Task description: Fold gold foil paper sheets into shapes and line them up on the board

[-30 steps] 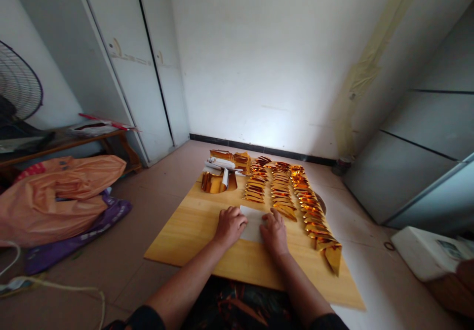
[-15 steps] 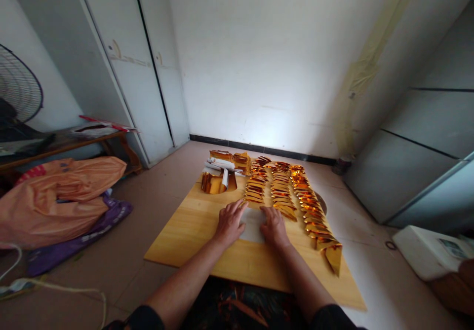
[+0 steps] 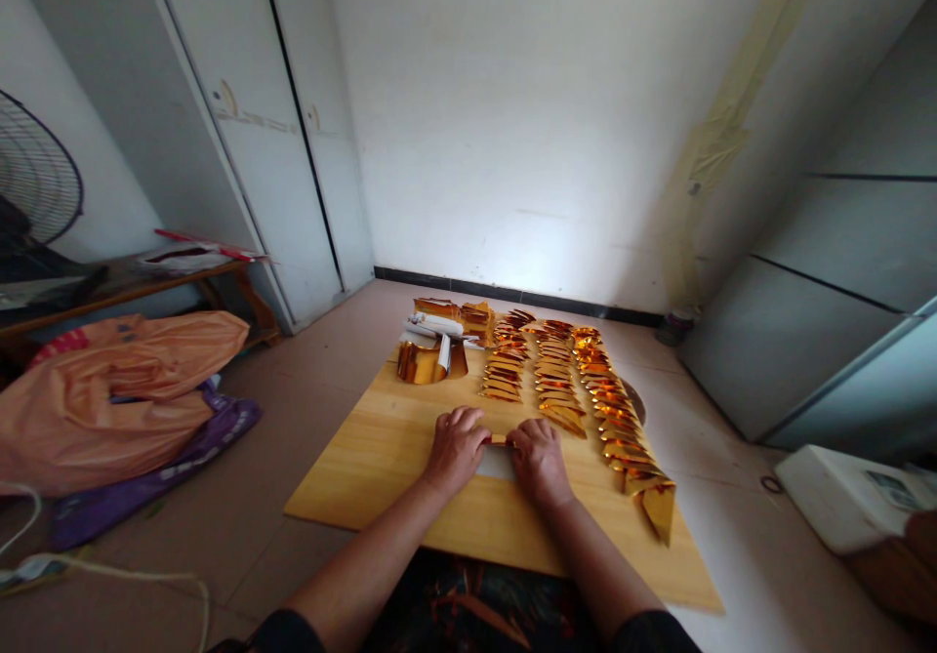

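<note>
On the wooden board (image 3: 366, 463) in front of me lies a sheet of foil paper, its pale side up, with a narrow gold fold along its far edge. My left hand (image 3: 458, 448) grips the left end of the foil paper (image 3: 495, 464), thumb and fingers pinched at the fold. At the right end my right hand (image 3: 540, 460) pinches the same fold, fingers curled. Much of the sheet is hidden under both hands. Just beyond them stand rows of folded gold foil pieces (image 3: 502, 375).
A curled gold sheet (image 3: 421, 362) and white paper rolls (image 3: 435, 325) lie at the board's far left. Another long row of gold pieces (image 3: 611, 409) runs along the right side. An orange bag (image 3: 132, 389) rests on the floor at left, a white box (image 3: 853, 497) at right.
Both hands have drawn back toward me, and their fingers have curled in. The sheet's far edge has been turned over, showing a gold strip between the hands.
</note>
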`<state>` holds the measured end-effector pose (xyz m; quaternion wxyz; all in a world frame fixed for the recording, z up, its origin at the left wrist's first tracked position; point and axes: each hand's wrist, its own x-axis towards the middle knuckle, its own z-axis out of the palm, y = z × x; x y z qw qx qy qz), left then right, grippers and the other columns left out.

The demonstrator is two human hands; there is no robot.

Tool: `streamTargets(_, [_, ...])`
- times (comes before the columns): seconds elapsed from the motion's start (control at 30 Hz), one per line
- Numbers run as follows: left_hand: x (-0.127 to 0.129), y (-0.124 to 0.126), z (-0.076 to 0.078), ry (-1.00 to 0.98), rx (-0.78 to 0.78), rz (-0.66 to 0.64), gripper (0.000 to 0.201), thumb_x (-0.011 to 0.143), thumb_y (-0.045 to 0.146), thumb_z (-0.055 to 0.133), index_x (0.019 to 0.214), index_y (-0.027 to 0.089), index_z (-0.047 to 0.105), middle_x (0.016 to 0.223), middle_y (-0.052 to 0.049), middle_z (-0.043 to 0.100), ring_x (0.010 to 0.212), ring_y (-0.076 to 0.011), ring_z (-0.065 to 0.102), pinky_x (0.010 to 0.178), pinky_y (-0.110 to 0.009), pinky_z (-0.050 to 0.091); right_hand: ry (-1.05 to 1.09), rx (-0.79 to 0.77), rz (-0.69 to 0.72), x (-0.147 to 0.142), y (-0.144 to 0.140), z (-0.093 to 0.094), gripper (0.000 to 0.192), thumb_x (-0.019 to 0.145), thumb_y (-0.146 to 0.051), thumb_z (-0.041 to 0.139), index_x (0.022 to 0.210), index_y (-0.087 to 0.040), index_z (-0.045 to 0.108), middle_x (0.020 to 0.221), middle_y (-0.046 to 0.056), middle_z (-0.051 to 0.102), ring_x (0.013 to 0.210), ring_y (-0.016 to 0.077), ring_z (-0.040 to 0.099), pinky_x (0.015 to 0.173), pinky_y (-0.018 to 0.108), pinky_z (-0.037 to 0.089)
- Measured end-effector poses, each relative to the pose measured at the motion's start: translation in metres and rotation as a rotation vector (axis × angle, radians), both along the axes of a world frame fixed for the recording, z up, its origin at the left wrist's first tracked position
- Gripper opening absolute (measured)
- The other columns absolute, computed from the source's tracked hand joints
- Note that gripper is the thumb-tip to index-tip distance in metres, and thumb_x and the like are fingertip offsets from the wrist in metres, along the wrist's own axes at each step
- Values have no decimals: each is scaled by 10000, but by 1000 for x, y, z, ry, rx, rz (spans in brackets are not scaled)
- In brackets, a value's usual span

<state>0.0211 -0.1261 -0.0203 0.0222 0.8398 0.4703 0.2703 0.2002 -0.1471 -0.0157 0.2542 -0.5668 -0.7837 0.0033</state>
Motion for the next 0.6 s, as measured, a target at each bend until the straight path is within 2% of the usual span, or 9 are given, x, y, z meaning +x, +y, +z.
streamTargets(0.17, [1,-1,2,87,-17,10,170,837,167,542,879,253,682,1091,-38,632,1087,-225,471,881,-415,333,-87,-47,-7,0,-1,0,203,782,-90,542,844,-228,677,857,38,596,905,187,451,795,305,273])
streamTargets(0.3, [2,-5,8,152,-44,6,191,861,182,507,930,252,670,1003,-49,643,1039,-221,476,852,-408,318,-67,-100,-10,1,-3,3,207,766,-97,541,831,-227,688,849,38,608,901,187,465,795,308,273])
streamTargets(0.6, [-2,-15,25,241,-92,-49,215,793,175,518,973,222,626,967,-59,602,987,-224,468,817,-392,315,17,-111,71,9,-9,5,255,743,-118,518,902,-222,688,904,47,620,897,190,484,807,308,285])
